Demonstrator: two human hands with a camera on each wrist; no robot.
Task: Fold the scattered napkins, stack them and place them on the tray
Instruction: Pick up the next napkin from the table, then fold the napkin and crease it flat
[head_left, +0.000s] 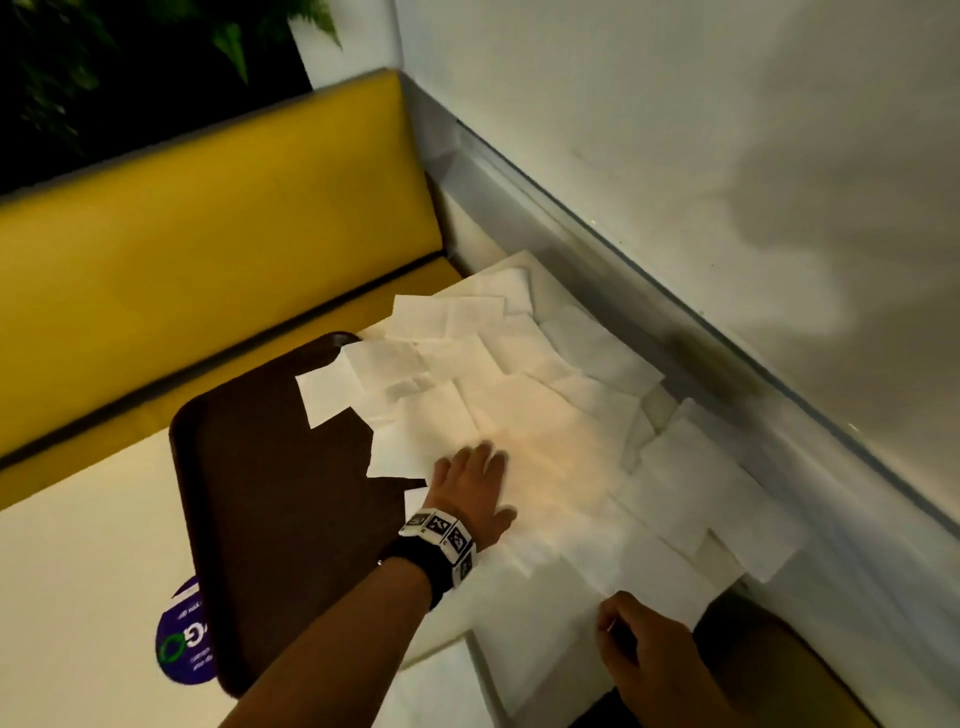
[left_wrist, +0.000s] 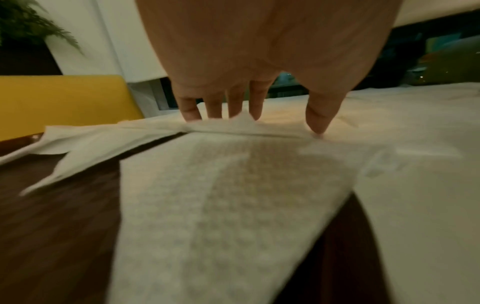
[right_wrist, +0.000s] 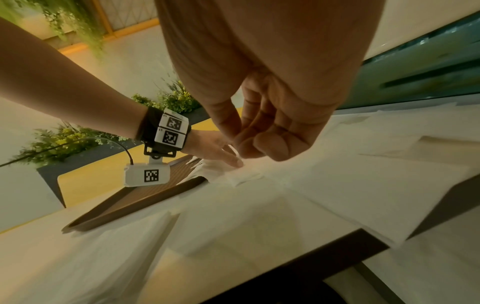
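Several white napkins (head_left: 545, 405) lie scattered and overlapping on the table, some spilling onto the right side of the dark brown tray (head_left: 260, 493). My left hand (head_left: 480, 475) lies flat on the pile beside the tray. Its straight fingers (left_wrist: 221, 111) and thumb press down on a napkin (left_wrist: 233, 195) that lies partly over the tray (left_wrist: 52, 226). My right hand (head_left: 613, 618) is at the near edge of the pile. Its curled fingers (right_wrist: 259, 144) meet the thumb and pinch the edge of a napkin (head_left: 561, 613). From the right wrist, my left hand (right_wrist: 221, 153) shows past the tray (right_wrist: 130, 201).
A yellow bench (head_left: 208, 249) runs behind the cream table (head_left: 78, 571). A glass panel with a metal ledge (head_left: 675, 338) borders the table on the right. A purple sticker (head_left: 182, 639) lies by the tray's near corner. The table's edge drops off at the lower right (head_left: 753, 649).
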